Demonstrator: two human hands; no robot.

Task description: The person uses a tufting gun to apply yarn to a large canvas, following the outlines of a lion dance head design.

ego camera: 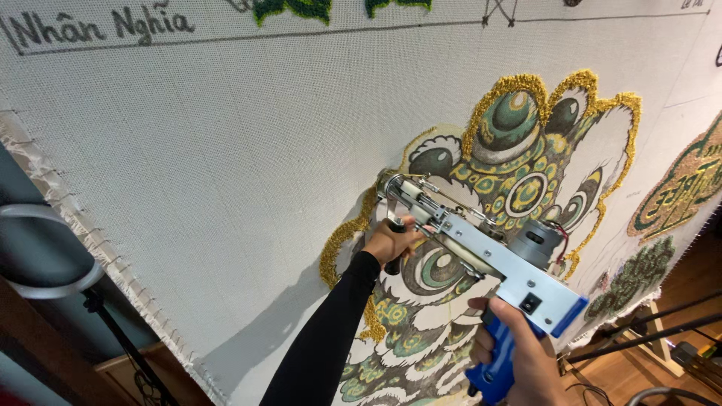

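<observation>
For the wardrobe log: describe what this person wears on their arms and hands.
The left arm wears a snug black long sleeve that ends at the wrist. The left hand is bare, with no glove or ring showing. The right hand is bare too; its forearm is out of frame.

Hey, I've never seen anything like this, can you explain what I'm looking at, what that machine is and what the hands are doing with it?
This is one picture from a camera worn on a person's head, looking along their arms at upright work in front of them. The big pale grey woven cloth is stretched like a wall. On it is a partly tufted picture in green, gold and white yarn, with round eye-like shapes. Both hands hold a handheld silver metal tufting machine with a blue grip, whose tip rests against the cloth. The left hand, in a long black sleeve, grips a small handle near the tip. The right hand wraps the blue grip at the back. More green tufted patches sit at the right.
</observation>
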